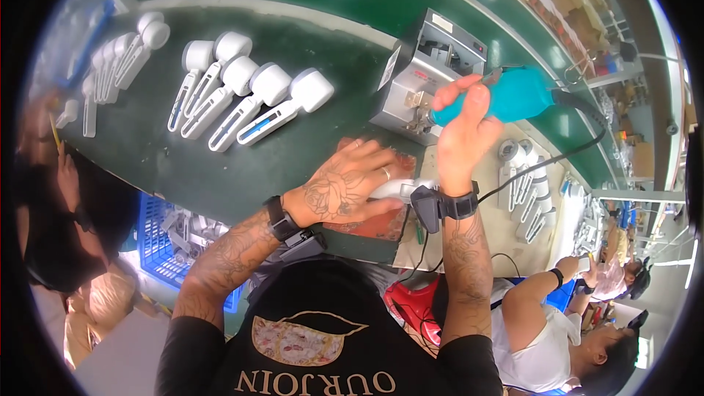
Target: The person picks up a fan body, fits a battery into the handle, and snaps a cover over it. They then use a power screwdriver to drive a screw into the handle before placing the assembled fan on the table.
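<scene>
My right hand (469,128) is raised and closed around a teal electric screwdriver (524,94), which lies nearly level with a black cord trailing from its back. Its tip points left, at the front of a grey screw feeder box (412,106); whether they touch I cannot tell. Down on a worn reddish mat (359,229), my left hand (341,185) is curled over a white handheld piece (391,190), pressing it to the mat. Most of that piece is hidden beneath the fingers and behind my right wrist.
Several white round-headed pieces with slotted handles (249,88) lie on the green table (293,37); another group (524,191) rests on beige board at right. A blue crate (150,238) of parts stands below left. Co-workers sit on both sides. The screwdriver cord (539,163) crosses my right wrist.
</scene>
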### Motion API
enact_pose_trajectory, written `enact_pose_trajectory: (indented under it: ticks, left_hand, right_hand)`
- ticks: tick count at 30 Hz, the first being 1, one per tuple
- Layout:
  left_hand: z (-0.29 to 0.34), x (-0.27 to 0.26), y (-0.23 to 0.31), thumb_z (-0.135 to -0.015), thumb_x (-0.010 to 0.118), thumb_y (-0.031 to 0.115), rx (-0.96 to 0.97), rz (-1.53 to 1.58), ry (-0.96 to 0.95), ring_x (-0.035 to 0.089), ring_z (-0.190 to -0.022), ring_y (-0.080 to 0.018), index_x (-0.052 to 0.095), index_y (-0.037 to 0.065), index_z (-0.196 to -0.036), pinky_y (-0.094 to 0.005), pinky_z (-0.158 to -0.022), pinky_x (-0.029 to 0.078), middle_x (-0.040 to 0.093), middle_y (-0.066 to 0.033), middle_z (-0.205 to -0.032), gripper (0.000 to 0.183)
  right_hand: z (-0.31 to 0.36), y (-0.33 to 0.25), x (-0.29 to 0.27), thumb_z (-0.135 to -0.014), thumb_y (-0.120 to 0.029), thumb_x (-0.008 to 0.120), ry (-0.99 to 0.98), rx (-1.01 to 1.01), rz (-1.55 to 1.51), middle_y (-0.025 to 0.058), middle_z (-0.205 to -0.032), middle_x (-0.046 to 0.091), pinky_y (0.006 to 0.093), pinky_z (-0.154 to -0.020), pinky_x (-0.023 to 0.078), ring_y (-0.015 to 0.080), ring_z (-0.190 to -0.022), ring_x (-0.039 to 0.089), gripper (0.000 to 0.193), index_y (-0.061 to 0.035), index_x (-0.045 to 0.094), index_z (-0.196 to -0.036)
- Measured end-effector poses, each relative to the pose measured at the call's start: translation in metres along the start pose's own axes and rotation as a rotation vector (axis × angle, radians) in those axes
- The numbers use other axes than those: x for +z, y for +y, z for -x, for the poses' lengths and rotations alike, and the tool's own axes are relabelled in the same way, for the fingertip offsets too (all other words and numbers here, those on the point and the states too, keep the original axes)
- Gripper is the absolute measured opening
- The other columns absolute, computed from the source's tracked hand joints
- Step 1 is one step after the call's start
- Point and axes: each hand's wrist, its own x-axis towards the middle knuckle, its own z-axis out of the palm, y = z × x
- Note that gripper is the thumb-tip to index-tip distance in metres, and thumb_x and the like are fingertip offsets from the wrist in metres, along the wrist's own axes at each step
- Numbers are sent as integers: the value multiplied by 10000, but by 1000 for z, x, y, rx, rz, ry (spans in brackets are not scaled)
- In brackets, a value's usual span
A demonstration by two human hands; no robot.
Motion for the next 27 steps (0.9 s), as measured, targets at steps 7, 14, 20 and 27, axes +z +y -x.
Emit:
enact_pose_trajectory:
  ticks: [7,14,20,27]
  left_hand:
    - [2,2,-1,-819,797,332,-34,-39,82,581,-984,-231,696,159,-1196,-401,-861,454,655,-5,-1164,426]
    - [0,2,3,-804,806,333,-28,-48,62,587,-1011,-236,708,151,-1161,-403,-853,451,660,-12,-1157,412]
    - [-2,8,4,-795,814,317,-3,-31,62,595,-1012,-272,697,131,-1153,-416,-874,457,652,-52,-1159,420]
    - [-5,1,6,-819,799,290,-39,-42,3,585,-1087,-313,672,91,-1178,-458,-957,455,631,-79,-1237,430]
  right_hand:
    - [31,-38,-6,-1052,-403,591,-23,110,18,66,-746,573,302,-602,464,168,-688,581,419,14,564,-1064]
    - [68,-49,-25,-991,-516,640,-10,129,-93,102,-762,562,342,-605,461,197,-656,553,604,54,518,-1149]
    - [80,-36,-34,-1005,-467,640,-5,220,-105,109,-776,565,350,-651,472,206,-701,563,530,39,528,-1116]
    - [78,-25,-28,-1046,-375,602,-77,126,-110,99,-777,573,344,-645,474,200,-694,568,382,-2,520,-1024]
